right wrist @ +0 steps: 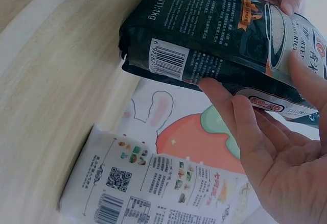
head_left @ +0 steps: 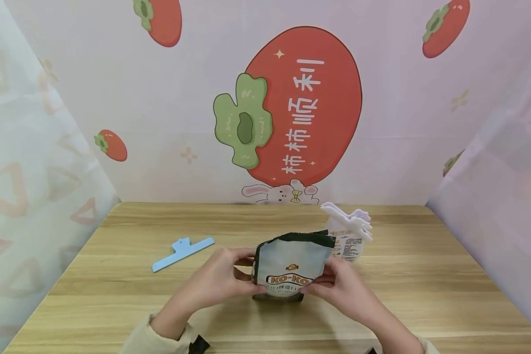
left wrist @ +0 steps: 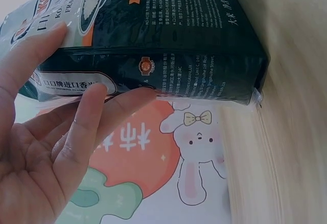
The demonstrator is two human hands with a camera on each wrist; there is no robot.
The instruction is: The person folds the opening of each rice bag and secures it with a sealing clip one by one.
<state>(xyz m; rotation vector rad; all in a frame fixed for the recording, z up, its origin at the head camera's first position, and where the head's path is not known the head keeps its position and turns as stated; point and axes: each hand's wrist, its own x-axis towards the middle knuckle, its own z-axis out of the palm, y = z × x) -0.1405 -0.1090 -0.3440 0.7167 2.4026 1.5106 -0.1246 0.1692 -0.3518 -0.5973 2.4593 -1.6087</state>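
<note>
A dark green and white rice bag [head_left: 292,260] stands upright on the table, its folded dark top edge slanting at the upper right. My left hand [head_left: 223,275] grips its left side, thumb on the front face and the other fingers along the side and back. On the opposite side, my right hand [head_left: 340,282] holds the bag the same way. The left wrist view shows the left hand's fingers [left wrist: 84,117] against the bag's printed side panel. In the right wrist view, fingertips [right wrist: 209,89] lie below the barcode of the bag [right wrist: 204,35].
Left of the bag lies a light blue sealing clip [head_left: 183,253]. Behind the bag, to the right, stands a white printed packet [head_left: 353,250] with pale white and lilac clips [head_left: 347,221] across its top. A fabric backdrop [head_left: 389,147] with persimmon pictures rises behind the wooden table [head_left: 425,295].
</note>
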